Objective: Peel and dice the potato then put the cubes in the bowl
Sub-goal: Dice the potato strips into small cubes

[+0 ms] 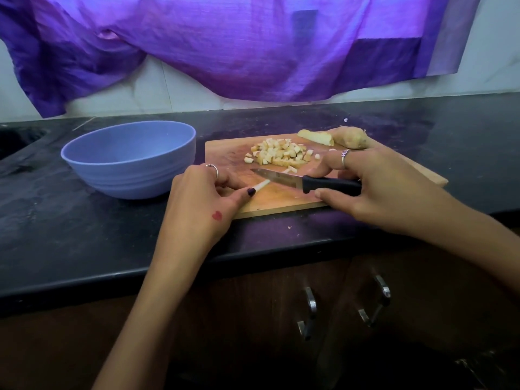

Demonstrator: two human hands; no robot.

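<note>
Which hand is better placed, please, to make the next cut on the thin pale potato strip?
Right hand: it grips the black-handled knife, blade at the strip. The left hand pins the strip.

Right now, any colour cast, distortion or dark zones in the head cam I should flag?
Head view: purple cast from the backlit cloth tints the bowl and countertop; wide-angle bends the counter edge; cupboards underexposed. Cutting board, knife and potato cubes stay readable, slightly soft.

One blue ribbed plastic bowl (128,159), one wooden cutting board (281,198) and one black-handled steel knife (304,181) sit on the counter. Two uncut potato pieces (333,137) remain beside one heap of pale diced cubes (281,153); two metal cabinet handles (309,312) show below.
</note>
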